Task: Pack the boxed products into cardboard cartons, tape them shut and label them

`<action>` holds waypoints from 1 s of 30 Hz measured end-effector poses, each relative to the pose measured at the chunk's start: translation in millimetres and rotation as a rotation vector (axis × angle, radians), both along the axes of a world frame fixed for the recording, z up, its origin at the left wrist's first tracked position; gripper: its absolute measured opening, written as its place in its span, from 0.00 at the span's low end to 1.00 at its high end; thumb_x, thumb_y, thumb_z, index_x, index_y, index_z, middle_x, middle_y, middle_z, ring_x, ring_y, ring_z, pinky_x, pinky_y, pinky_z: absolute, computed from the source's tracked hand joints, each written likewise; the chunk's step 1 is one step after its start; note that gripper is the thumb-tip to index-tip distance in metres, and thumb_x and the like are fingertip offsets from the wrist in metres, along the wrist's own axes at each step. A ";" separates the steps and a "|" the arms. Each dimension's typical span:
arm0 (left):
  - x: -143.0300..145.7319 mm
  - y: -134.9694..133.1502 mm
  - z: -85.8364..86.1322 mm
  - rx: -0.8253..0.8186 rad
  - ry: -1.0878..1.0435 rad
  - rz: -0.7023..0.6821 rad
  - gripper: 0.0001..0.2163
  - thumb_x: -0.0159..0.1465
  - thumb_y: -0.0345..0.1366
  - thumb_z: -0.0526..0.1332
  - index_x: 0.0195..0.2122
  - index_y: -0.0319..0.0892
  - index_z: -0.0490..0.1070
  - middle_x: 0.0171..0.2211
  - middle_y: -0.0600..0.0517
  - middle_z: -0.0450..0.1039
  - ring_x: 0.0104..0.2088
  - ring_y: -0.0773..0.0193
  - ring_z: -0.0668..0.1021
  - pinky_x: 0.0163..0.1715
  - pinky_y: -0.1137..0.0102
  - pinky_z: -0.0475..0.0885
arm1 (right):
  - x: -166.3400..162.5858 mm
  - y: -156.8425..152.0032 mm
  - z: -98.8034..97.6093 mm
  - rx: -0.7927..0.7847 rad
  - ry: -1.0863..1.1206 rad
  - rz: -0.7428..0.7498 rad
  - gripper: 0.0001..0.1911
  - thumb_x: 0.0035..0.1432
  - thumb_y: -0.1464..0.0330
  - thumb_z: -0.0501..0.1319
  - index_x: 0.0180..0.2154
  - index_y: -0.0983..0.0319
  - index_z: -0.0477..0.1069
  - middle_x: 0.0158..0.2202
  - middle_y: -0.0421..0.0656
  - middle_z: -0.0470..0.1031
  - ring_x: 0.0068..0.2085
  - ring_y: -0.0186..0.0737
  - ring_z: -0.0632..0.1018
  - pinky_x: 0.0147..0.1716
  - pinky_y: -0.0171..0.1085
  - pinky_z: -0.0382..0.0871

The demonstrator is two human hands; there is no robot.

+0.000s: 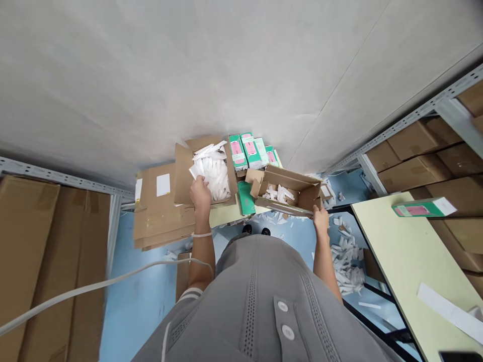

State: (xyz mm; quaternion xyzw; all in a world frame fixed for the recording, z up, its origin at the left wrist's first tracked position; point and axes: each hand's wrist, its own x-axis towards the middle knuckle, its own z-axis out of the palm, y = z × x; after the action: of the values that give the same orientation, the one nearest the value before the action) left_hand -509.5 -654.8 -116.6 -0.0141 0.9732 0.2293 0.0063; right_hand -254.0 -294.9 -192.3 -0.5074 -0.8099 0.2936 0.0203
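My left hand (pixel 200 193) is at the near left edge of an open cardboard box (pixel 183 176). Its fingers are closed on a white packet (pixel 196 170), one of a heap of thin white packets (pixel 216 176) that fills the box. My right hand (pixel 320 220) grips the right end of a longer cardboard box (pixel 307 201), which is open and tilted. A few white packets (pixel 279 194) lie loose inside it. Between the two boxes lies a green carton (pixel 246 198). Behind stand several green and pink cartons (pixel 249 150) against the wall.
Flattened cardboard (pixel 158 211) is stacked left of the boxes. At right, a pale table (pixel 407 241) bears a green carton (pixel 422 207) and a white strip (pixel 449 309). White scraps (pixel 347 266) litter the blue floor. A white cable (pixel 113 282) crosses at left; shelves of brown boxes (pixel 418 166) stand right.
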 end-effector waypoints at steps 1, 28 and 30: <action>2.0 6.5 4.1 0.038 0.056 -0.050 0.11 0.65 0.28 0.53 0.46 0.40 0.71 0.44 0.41 0.75 0.46 0.51 0.77 0.43 0.62 0.70 | -1.0 -1.0 1.5 -0.019 0.008 -0.020 0.29 0.61 0.60 0.44 0.54 0.66 0.72 0.41 0.54 0.77 0.43 0.54 0.77 0.42 0.44 0.67; 94.7 204.7 11.1 0.082 -0.234 -1.168 0.25 0.70 0.41 0.54 0.68 0.53 0.56 0.64 0.40 0.63 0.54 0.46 0.76 0.44 0.64 0.71 | -1.0 -9.8 13.7 -0.154 0.059 -0.126 0.26 0.63 0.61 0.45 0.57 0.60 0.69 0.52 0.50 0.75 0.53 0.52 0.73 0.54 0.46 0.65; 86.7 196.8 8.8 0.071 -0.220 -1.125 0.25 0.70 0.41 0.53 0.69 0.54 0.55 0.68 0.41 0.57 0.57 0.45 0.74 0.47 0.63 0.71 | 1.2 -8.8 11.3 -0.145 0.070 -0.133 0.26 0.63 0.60 0.46 0.57 0.59 0.69 0.51 0.49 0.75 0.53 0.52 0.73 0.53 0.46 0.65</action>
State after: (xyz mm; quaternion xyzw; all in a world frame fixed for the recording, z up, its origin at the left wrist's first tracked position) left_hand -422.8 -458.0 -107.8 0.4823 0.8163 0.2202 0.2291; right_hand -252.8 -303.7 -181.0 -0.5496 -0.7497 0.3672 0.0313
